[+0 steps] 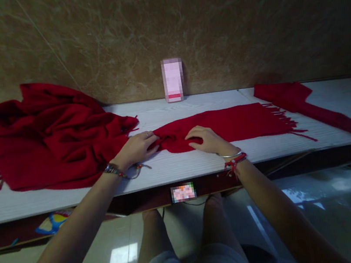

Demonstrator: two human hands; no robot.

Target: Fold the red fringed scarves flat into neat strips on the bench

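Note:
A long red fringed scarf (237, 124) lies across the white wood-grain tabletop (168, 170), its fringe toward the right. Near its left end the cloth narrows and bunches up, and there my left hand (138, 148) closes its fingers on it. My right hand (209, 139) rests over the flat cloth with fingers curved and a gap between thumb and forefinger. Left of my hands sprawls a large rumpled heap of red cloth (52, 145) with fringed ends. Whether the heap joins the scarf is hidden by my left hand.
At the right lies another red fringed strip (310, 107), loosely bent. A pink phone-like object (173, 79), blurred out, leans on the marbled wall (212, 25). Below the table's front edge are an open drawer or shelf (146, 201) and a blue-and-yellow packet (55, 222).

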